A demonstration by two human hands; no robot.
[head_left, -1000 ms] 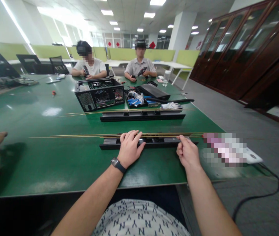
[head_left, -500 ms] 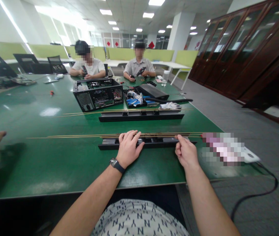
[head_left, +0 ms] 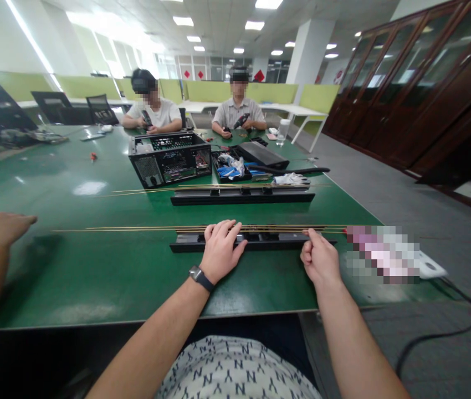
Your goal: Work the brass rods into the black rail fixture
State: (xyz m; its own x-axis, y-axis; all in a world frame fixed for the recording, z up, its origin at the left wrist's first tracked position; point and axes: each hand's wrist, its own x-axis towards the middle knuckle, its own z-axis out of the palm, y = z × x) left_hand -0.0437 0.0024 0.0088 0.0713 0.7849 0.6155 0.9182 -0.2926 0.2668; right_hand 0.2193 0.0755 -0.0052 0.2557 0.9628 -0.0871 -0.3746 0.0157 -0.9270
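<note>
Several long thin golden rods (head_left: 136, 228) lie side by side along the top of a black rail (head_left: 277, 245) with a grey inner face. My left hand (head_left: 222, 244), a dark watch on its wrist, rests open on the rods and rail, fingers spread. My right hand (head_left: 321, 257) is closed near the rail's right end, its thumb and index finger pinched at a rod; the exact grip is partly hidden. Farther back, a second black rail (head_left: 244, 198) bears more golden rods (head_left: 144, 190).
Another person's hand (head_left: 3, 228) reaches in at the left. Behind the rails stand an open computer case (head_left: 169, 160), a box of blue-and-white gloves (head_left: 231, 169) and one white glove (head_left: 291, 179). A white power strip (head_left: 430, 267) lies right. Two people sit opposite.
The other person's hand at the left has come farther into view, to the right. The whole view has shifted slightly; my hands stay in place on the rods and rail.
</note>
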